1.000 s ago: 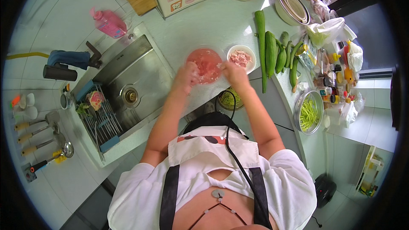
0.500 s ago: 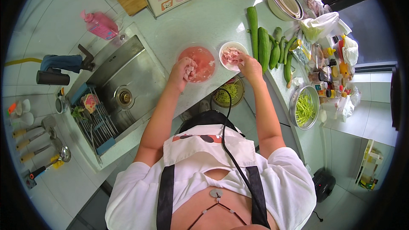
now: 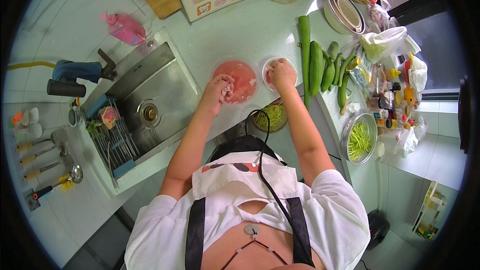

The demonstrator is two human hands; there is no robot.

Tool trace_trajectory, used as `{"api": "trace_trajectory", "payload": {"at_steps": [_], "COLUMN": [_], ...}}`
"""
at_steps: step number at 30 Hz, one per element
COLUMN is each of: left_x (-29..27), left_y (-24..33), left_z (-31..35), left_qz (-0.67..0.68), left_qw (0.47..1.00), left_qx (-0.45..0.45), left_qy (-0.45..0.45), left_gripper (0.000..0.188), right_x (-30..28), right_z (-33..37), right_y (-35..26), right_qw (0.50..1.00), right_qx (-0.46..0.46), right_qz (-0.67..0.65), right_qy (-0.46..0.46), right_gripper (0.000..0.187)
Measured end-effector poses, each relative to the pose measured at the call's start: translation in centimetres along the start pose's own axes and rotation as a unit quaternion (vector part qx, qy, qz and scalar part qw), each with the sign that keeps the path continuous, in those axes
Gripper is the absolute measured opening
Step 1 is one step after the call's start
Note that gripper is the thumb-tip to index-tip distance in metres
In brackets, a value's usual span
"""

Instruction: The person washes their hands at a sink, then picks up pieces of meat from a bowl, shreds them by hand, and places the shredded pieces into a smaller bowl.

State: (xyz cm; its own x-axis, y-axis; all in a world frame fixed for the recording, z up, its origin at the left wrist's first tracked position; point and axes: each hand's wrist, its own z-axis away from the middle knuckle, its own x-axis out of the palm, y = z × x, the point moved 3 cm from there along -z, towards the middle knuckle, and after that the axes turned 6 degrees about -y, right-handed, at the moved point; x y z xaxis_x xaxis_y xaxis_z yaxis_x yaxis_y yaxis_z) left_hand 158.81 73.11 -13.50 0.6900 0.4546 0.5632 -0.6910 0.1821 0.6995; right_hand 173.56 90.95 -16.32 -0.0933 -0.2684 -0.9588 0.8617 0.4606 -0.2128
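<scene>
A round bowl of pinkish-red water [image 3: 243, 81] with pale bits floating in it stands near the counter's front edge. Over its left side my left hand [image 3: 219, 93] is closed around a clump of pale raw meat pieces [image 3: 226, 90]. Just to the right, a small white bowl [image 3: 265, 65] holds more raw meat. My right hand [image 3: 283, 75] reaches down into that bowl with its fingers curled on the meat, covering most of it. Its fingertips are partly hidden.
Right of the bowls lie a long green gourd [image 3: 304, 45] and several other green vegetables. A metal bowl of green strips [image 3: 359, 142] stands at the right, and another basin of strips [image 3: 271, 117] is below the counter. The sink [image 3: 167, 85] is at left.
My right hand has moved from the white bowl's right rim in over the meat, hiding most of it. My left hand stays at the red-water bowl, still holding meat. The whole view has shifted slightly.
</scene>
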Motion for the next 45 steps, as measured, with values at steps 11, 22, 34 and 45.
{"api": "trace_trajectory", "payload": {"at_steps": [11, 22, 34, 45], "left_x": [0.3, 0.7, 0.8, 1.4], "left_y": [-1.0, -1.4, -1.5, -1.8], "left_z": [-0.7, -1.4, -1.4, -2.6], "left_qz": [0.026, 0.058, 0.018, 0.048], "left_qw": [0.999, 0.996, 0.999, 0.998], "left_qx": [0.001, -0.013, 0.021, 0.008], "left_qy": [-0.034, -0.064, -0.032, -0.043], "left_gripper": [0.009, 0.009, 0.013, 0.011], "right_x": [-4.0, -5.6, -1.8, -1.2], "right_z": [2.3, 2.9, 2.1, 1.8], "right_y": [5.2, 4.7, 6.6, 6.7], "right_qw": [0.918, 0.763, 0.794, 0.916], "right_qx": [0.023, 0.009, 0.082, 0.008], "right_qz": [-0.395, -0.642, -0.593, -0.400], "right_qy": [0.024, -0.072, -0.104, -0.022], "right_gripper": [0.018, 0.019, 0.014, 0.014]}}
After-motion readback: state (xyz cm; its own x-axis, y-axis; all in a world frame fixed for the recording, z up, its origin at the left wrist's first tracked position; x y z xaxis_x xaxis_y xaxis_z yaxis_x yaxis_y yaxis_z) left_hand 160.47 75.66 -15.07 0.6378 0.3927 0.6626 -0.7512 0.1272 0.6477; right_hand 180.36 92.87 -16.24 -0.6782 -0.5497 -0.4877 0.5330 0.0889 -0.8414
